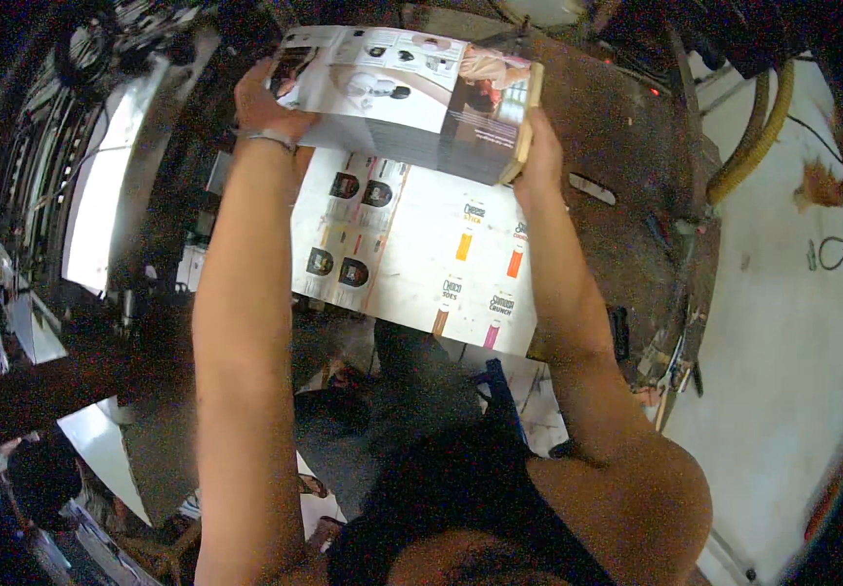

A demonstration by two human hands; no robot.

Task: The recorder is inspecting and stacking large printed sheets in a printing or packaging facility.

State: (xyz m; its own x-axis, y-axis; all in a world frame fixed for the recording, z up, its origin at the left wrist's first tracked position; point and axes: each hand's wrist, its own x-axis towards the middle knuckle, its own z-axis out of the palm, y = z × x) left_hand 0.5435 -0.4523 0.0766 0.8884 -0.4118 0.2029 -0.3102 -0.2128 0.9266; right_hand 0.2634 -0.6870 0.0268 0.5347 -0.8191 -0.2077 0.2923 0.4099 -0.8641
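Observation:
Between my two hands is a thick stack of printed sheets [387, 93], its top sheet showing product photos and its layered edge facing me. My left hand [273, 109], with a band at the wrist, grips the stack's left end. At the right end, my right hand [541, 156] is closed round the corner, beside a yellowish strip or block along that edge; I cannot tell which. Under and nearer than the stack lies a large white printed sheet [421, 230] with coloured labels and dark round-topped shapes. The fingers beneath the stack are partly hidden.
A dark brown worktable [626, 234] with an oblong slot extends to the right. Past it a yellow ribbed hose [768, 137] hangs over a pale floor [773, 322]. Dark machinery stands at the left beside a bright white panel [114, 186]. A blue bar [504, 396] shows below the sheet.

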